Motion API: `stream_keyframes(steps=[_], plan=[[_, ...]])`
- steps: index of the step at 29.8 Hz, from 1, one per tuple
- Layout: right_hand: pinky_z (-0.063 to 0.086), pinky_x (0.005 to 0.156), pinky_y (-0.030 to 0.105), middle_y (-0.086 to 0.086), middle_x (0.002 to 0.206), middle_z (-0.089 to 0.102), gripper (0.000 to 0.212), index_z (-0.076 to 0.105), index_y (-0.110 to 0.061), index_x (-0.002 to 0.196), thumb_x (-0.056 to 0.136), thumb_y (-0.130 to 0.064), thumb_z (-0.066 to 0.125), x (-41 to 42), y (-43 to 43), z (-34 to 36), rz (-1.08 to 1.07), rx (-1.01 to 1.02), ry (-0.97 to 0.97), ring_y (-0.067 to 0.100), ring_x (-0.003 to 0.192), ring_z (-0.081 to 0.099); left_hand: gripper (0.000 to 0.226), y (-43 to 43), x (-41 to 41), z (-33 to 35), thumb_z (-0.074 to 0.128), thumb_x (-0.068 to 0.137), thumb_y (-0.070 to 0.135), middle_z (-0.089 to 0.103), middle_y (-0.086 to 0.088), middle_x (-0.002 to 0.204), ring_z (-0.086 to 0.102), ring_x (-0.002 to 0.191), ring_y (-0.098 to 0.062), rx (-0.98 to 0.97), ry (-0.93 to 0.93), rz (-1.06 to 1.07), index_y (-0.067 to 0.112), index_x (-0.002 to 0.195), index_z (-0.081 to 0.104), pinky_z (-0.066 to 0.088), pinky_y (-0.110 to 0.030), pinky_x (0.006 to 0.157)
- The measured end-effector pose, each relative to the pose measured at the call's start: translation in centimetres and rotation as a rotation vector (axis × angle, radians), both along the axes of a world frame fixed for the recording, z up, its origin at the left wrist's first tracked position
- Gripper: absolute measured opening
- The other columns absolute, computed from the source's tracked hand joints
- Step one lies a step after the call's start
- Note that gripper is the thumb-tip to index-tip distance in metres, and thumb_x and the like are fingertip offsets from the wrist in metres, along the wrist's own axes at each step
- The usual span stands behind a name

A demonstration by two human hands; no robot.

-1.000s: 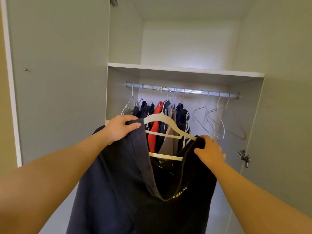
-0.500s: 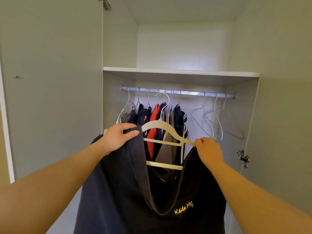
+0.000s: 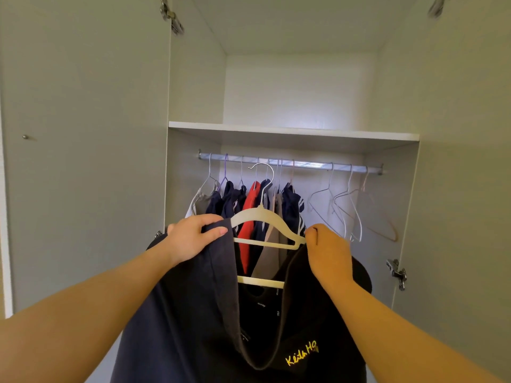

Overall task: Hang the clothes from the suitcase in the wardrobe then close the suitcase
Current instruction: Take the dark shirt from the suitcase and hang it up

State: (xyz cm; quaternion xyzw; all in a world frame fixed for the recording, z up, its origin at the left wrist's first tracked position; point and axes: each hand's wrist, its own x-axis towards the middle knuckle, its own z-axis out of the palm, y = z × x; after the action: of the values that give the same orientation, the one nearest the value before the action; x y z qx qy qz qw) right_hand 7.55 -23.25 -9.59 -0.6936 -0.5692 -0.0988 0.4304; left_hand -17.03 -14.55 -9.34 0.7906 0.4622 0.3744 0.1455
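A dark navy garment (image 3: 193, 313) with yellow lettering hangs on a cream hanger (image 3: 265, 217) that I hold up in front of the open wardrobe. My left hand (image 3: 193, 239) grips the garment's left shoulder over the hanger's end. My right hand (image 3: 329, 252) grips the right shoulder at the hanger's other end. The hanger's metal hook (image 3: 266, 175) is just below the rail (image 3: 304, 163), not on it. Several garments (image 3: 249, 214) hang on the rail's left half. The suitcase is out of view.
Three bare wire hangers (image 3: 348, 205) hang on the rail's right half. A shelf (image 3: 293, 132) spans the wardrobe above the rail. Both doors stand open, the left door (image 3: 83, 134) and the right door (image 3: 464, 161), with hinges on the inner edges.
Both hands have lifted the hanger and garment upward, so the hook is closer to the rail. The view has tilted up, showing more of the wardrobe's top.
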Motion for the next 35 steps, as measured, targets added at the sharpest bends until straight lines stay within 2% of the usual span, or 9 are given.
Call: stream_keyframes(steps=[3, 7, 12, 16, 18, 22, 26, 29, 35], plan=[[0.047, 0.088, 0.034, -0.005, 0.078, 0.054, 0.021, 0.054, -0.022, 0.094, 0.099, -0.035, 0.039, 0.0, -0.5, 0.6, 0.139, -0.154, -0.102, 0.012, 0.074, 0.052, 0.016, -0.2, 0.1, -0.3, 0.055, 0.089, 0.044, 0.065, 0.019, 0.107, 0.056, 0.111, -0.015, -0.060, -0.124, -0.057, 0.050, 0.103, 0.061, 0.034, -0.051, 0.106], [0.037, 0.059, 0.018, -0.007, 0.065, 0.048, 0.031, 0.061, -0.016, 0.089, 0.092, -0.045, 0.050, 0.9, -0.9, 0.8, 0.224, -0.370, -0.108, 0.007, 0.061, 0.047, 0.019, -1.0, 1.4, -0.4, 0.059, 0.090, 0.033, 0.065, 0.016, 0.105, 0.058, 0.107, -0.011, -0.099, -0.126, -0.152, 0.041, 0.106, 0.063, 0.040, -0.042, 0.105], [0.037, 0.060, 0.017, -0.008, 0.065, 0.048, 0.031, 0.057, -0.020, 0.079, 0.094, -0.045, 0.047, 2.1, -1.3, -0.4, 0.190, -0.413, -0.106, 0.007, 0.059, 0.046, 0.019, -1.4, 3.1, 0.2, 0.051, 0.095, 0.025, 0.062, 0.010, 0.106, 0.057, 0.105, -0.012, -0.168, 0.046, -0.252, 0.033, 0.111, 0.059, 0.045, -0.032, 0.098], [0.040, 0.063, 0.021, -0.004, 0.067, 0.059, 0.033, 0.051, -0.026, 0.064, 0.095, -0.039, 0.049, 3.5, -2.6, -0.3, 0.172, -0.475, -0.028, 0.010, 0.063, 0.052, 0.025, -0.7, 4.3, -0.5, 0.051, 0.095, 0.025, 0.061, 0.005, 0.114, 0.056, 0.109, -0.015, -0.190, 0.124, -0.260, 0.027, 0.118, 0.060, 0.043, -0.038, 0.102], [0.041, 0.066, 0.024, -0.002, 0.066, 0.064, 0.032, 0.052, -0.024, 0.064, 0.094, -0.035, 0.051, 4.7, -3.6, -0.2, 0.162, -0.530, 0.049, 0.013, 0.067, 0.055, 0.032, -0.8, 5.2, -0.8, 0.051, 0.095, 0.024, 0.055, 0.005, 0.120, 0.052, 0.113, -0.015, -0.214, 0.106, -0.249, 0.023, 0.127, 0.055, 0.037, -0.028, 0.102], [0.040, 0.068, 0.028, -0.007, 0.046, 0.059, 0.034, 0.052, -0.017, 0.060, 0.092, -0.028, 0.055, 7.4, -5.3, -0.7, 0.059, -0.597, 0.113, 0.016, 0.063, 0.053, 0.034, -0.4, 7.2, -1.4, 0.050, 0.096, 0.027, 0.051, -0.003, 0.130, 0.049, 0.118, -0.018, -0.259, 0.093, -0.228, 0.020, 0.128, 0.053, 0.037, -0.022, 0.092], [0.040, 0.068, 0.028, 0.006, 0.059, 0.054, 0.033, 0.054, -0.013, 0.056, 0.087, -0.019, 0.059, 9.3, -6.8, -1.5, -0.036, -0.627, 0.237, 0.021, 0.063, 0.050, 0.028, -0.2, 9.2, -1.6, 0.050, 0.096, 0.026, 0.054, 0.003, 0.113, 0.052, 0.104, -0.016, -0.276, 0.071, -0.232, 0.017, 0.121, 0.056, 0.041, -0.018, 0.073], [0.044, 0.073, 0.029, 0.007, 0.065, 0.057, 0.027, 0.059, -0.010, 0.063, 0.089, -0.018, 0.059, 10.6, -7.2, -2.0, -0.109, -0.671, 0.288, 0.024, 0.070, 0.055, 0.027, -0.5, 10.8, -1.3, 0.049, 0.096, 0.026, 0.053, 0.002, 0.127, 0.048, 0.121, -0.016, -0.255, 0.094, -0.256, 0.019, 0.121, 0.056, 0.036, -0.021, 0.089], [0.035, 0.063, 0.028, 0.013, 0.084, 0.050, 0.022, 0.064, 0.009, 0.102, 0.090, -0.008, 0.057, 11.9, -6.9, -2.0, -0.172, -0.613, 0.476, 0.022, 0.071, 0.045, 0.026, 0.4, 12.9, -1.1, 0.049, 0.096, 0.026, 0.053, -0.001, 0.131, 0.049, 0.120, -0.017, -0.245, 0.105, -0.308, 0.019, 0.119, 0.057, 0.035, -0.021, 0.093]])
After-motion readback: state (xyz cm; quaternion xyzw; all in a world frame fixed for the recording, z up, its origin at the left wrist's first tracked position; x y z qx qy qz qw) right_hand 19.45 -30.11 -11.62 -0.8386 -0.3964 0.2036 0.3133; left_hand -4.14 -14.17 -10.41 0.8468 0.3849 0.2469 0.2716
